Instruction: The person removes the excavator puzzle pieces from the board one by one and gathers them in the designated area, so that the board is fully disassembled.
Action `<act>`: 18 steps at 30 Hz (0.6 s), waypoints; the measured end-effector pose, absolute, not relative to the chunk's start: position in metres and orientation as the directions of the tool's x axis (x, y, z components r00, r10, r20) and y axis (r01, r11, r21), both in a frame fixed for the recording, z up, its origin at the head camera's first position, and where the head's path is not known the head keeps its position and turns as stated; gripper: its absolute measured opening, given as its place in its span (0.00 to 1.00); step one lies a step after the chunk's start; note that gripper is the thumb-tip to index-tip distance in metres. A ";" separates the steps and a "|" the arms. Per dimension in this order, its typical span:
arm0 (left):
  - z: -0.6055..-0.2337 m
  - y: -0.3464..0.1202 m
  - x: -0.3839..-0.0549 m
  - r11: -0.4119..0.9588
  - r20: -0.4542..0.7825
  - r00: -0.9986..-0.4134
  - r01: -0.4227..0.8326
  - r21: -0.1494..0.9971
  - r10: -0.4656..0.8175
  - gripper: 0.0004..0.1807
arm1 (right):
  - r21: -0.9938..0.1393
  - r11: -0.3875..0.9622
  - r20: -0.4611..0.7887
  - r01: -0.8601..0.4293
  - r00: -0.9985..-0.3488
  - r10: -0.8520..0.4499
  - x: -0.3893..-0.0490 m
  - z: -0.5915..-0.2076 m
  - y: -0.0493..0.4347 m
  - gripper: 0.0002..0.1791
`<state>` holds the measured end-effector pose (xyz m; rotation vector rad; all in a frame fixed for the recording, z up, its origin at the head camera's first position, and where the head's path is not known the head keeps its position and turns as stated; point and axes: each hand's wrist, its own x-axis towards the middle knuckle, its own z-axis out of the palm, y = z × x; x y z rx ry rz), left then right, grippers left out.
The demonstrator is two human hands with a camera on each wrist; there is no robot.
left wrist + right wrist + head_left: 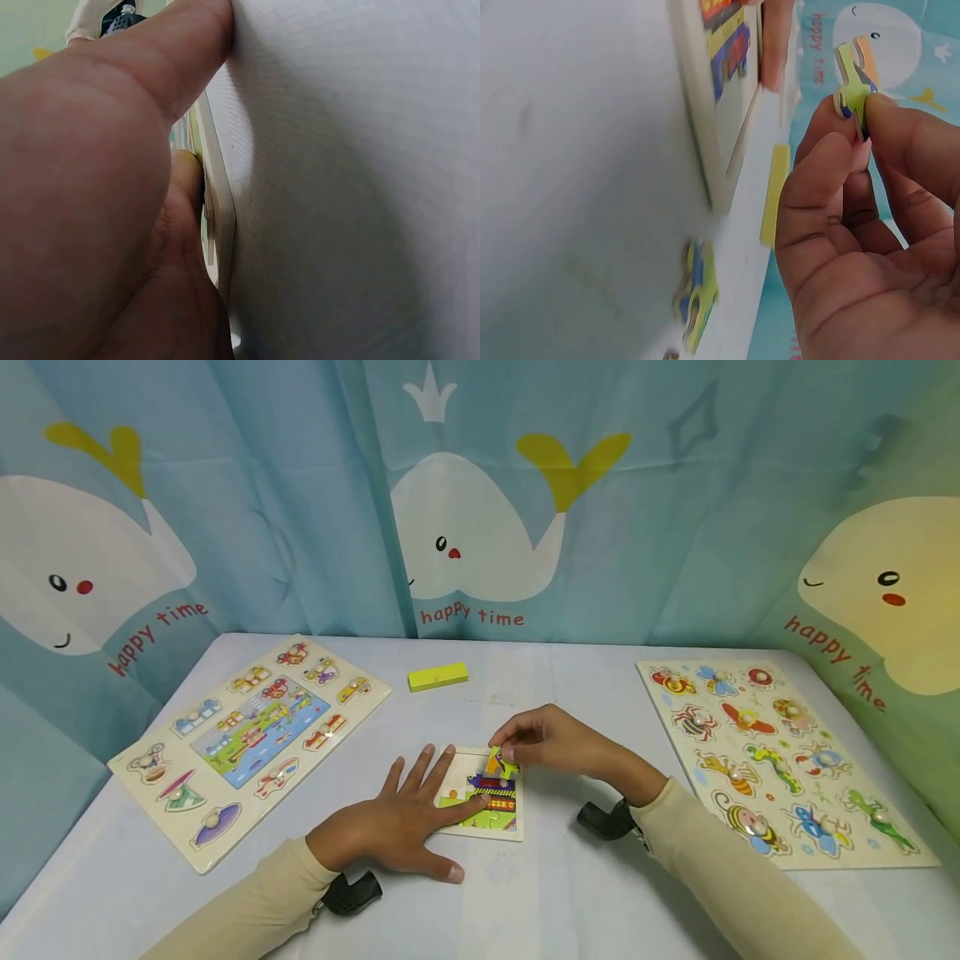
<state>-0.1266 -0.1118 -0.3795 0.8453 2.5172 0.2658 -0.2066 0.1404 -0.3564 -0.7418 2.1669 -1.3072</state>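
Note:
A small jigsaw puzzle tray [480, 836] with a pale wooden rim lies in the middle of the table. Several joined green, red and purple pieces fill its lower and right parts. My left hand [393, 829] is spread over its left side, fingers straight; one fingertip touches the pieces. In the left wrist view the tray's edge [219, 202] shows beside the hand. My right hand [566, 745] pinches a yellow-green jigsaw piece [855, 94] between thumb and fingers, over the tray's upper right corner. A loose jigsaw piece [697, 292] lies on the table in the right wrist view.
A yellow block [438, 677] lies behind the tray. On the left is a knobbed puzzle board [180, 742] with vehicle and other pictures; on the right, an insect knob board [720, 710]. A whale-print curtain [315, 527] closes off the table's back and sides.

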 end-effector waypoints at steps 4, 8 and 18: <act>-0.380 -0.112 -0.127 0.788 -0.367 -0.699 0.519 0.331 0.614 0.46 | -0.892 0.407 -0.146 -0.198 -0.725 -0.673 -0.208 -0.358 0.152 0.09; -0.380 -0.111 -0.126 0.786 -0.366 -0.697 0.522 0.332 0.617 0.46 | -0.884 0.418 -0.156 -0.209 -0.711 -0.686 -0.211 -0.362 0.162 0.09; -0.381 -0.111 -0.127 0.792 -0.370 -0.700 0.523 0.316 0.610 0.47 | -0.876 0.422 -0.156 -0.233 -0.691 -0.706 -0.211 -0.361 0.178 0.08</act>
